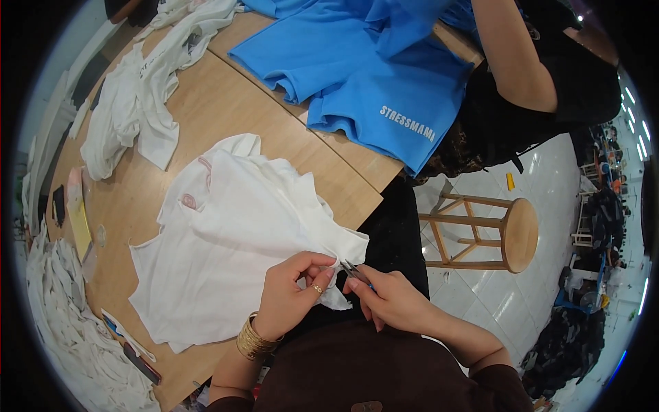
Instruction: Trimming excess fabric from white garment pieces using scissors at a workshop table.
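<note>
A white garment [226,233] lies spread over the near side of the wooden table, and one edge of it hangs toward my lap. My left hand [295,288] is closed, pinching that edge between thumb and fingertips. In my right hand [395,302] is a small pair of thread snips [352,268], its tips touching or nearly touching the cloth beside my left fingertips. Whether the blades are closed on a thread is too small to tell. A pinkish round print [189,200] shows on the garment.
Blue shorts [343,62] lie across the table's far side, beside a co-worker's arm [515,62]. White garments [134,113] sit at the far left, and a heap of white cloth [65,323] at the near left. A wooden stool [519,235] stands to the right on the tiled floor.
</note>
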`<action>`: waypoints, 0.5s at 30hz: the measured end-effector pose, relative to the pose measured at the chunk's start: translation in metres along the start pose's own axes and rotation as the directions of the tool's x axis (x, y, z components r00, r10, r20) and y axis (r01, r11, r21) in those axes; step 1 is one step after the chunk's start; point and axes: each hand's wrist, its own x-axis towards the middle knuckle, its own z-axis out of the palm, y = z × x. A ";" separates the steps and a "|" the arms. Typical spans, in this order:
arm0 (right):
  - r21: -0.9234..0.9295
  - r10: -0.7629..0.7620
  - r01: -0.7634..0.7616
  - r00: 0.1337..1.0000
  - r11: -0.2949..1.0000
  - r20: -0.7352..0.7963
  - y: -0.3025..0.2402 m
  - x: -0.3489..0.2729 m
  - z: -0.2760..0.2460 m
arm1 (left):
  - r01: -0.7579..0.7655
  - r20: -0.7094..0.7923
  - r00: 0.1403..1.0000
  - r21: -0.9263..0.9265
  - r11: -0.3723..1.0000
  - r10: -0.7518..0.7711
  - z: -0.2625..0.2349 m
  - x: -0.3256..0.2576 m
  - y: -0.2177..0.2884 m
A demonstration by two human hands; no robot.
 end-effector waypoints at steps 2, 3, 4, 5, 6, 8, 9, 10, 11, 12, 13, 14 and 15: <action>-0.004 0.003 -0.003 1.000 1.000 0.003 0.001 0.000 0.000 | 0.000 0.001 1.000 0.006 1.000 0.000 0.000 0.000 0.000; -0.008 0.006 -0.006 1.000 1.000 0.005 0.001 0.000 0.000 | 0.006 0.003 1.000 -0.008 1.000 -0.006 0.000 0.000 0.000; -0.008 0.006 -0.006 1.000 1.000 0.005 0.001 0.000 -0.001 | 0.011 0.004 1.000 -0.021 1.000 -0.011 0.000 0.000 0.001; -0.008 0.005 -0.004 1.000 1.000 0.005 0.000 -0.001 -0.001 | 0.011 0.005 1.000 -0.021 1.000 -0.011 0.000 0.000 0.000; -0.008 0.004 -0.004 1.000 1.000 0.005 0.000 -0.001 -0.001 | 0.008 0.004 1.000 -0.021 1.000 -0.008 0.000 0.000 0.000; -0.008 0.009 -0.009 1.000 1.000 -0.002 0.001 0.000 -0.001 | 0.004 0.005 1.000 -0.020 1.000 -0.004 0.000 0.000 0.000; -0.008 0.013 -0.013 1.000 1.000 -0.007 0.001 0.000 -0.001 | 0.008 0.007 1.000 -0.018 1.000 -0.008 0.000 0.000 0.000; -0.009 0.014 -0.014 1.000 1.000 -0.007 0.001 0.000 -0.001 | 0.012 0.009 1.000 -0.015 1.000 -0.012 0.000 0.001 0.000; -0.012 0.001 -0.002 1.000 1.000 -0.012 0.002 0.000 0.000 | 0.012 0.009 1.000 -0.016 1.000 -0.012 0.000 0.001 0.000; -0.016 -0.011 0.011 1.000 1.000 -0.016 0.001 0.000 0.000 | 0.011 0.008 1.000 -0.019 1.000 -0.010 0.000 0.001 0.001; -0.017 -0.011 0.011 1.000 1.000 -0.015 0.001 0.000 -0.001 | 0.009 0.007 1.000 -0.023 1.000 -0.008 0.000 0.001 0.001; -0.049 0.001 -0.002 1.000 0.999 -0.008 0.001 0.000 -0.001 | 0.009 0.006 1.000 -0.023 1.000 -0.009 0.000 0.001 0.001; -0.081 0.014 -0.014 1.000 0.997 -0.003 0.001 -0.001 -0.002 | 0.014 0.008 1.000 -0.018 1.000 -0.014 0.001 0.001 0.002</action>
